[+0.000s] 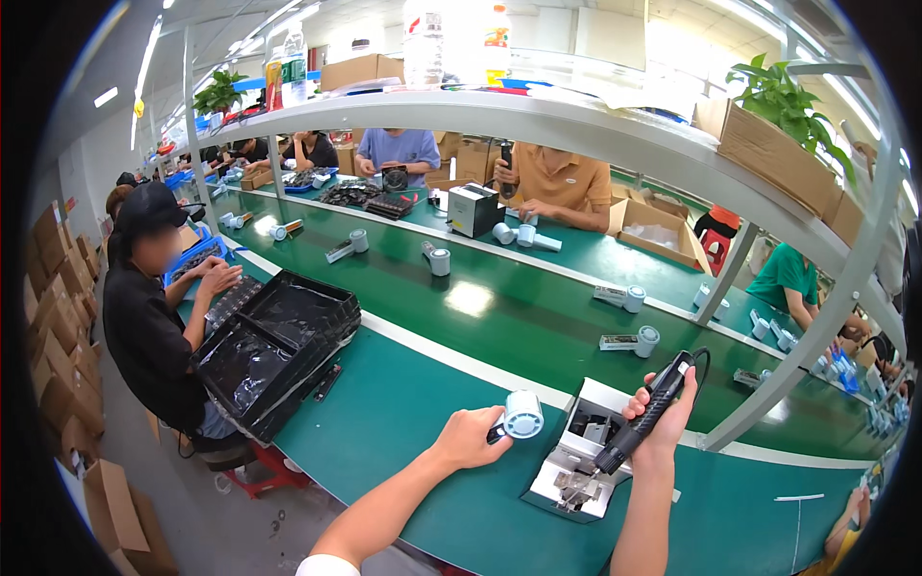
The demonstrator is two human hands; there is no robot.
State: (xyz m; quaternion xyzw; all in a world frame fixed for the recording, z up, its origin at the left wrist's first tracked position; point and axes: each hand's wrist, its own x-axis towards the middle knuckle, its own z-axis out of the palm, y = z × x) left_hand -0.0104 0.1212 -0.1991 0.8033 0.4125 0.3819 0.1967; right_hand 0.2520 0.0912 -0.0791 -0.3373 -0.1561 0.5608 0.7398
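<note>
My left hand (468,439) is closed around the dark end of a light-blue and white round-headed device (523,415), its vented face turned toward me. I cannot make out its exact kind. In my right hand (669,422), a black electric screwdriver (645,415) slants downward, its cord looping off the top end. The screwdriver's tip points into a white open box (543,488) on the table, where small metal parts (579,490) lie. Both hands are above the green tabletop, with the box between them.
On the green conveyor belt (519,317), several similar devices (440,261) lie spaced out. A large black tray (279,350) sits at left beside a person in black (154,317). Co-workers sit across the belt. An overhead shelf (538,110) on metal posts spans the line.
</note>
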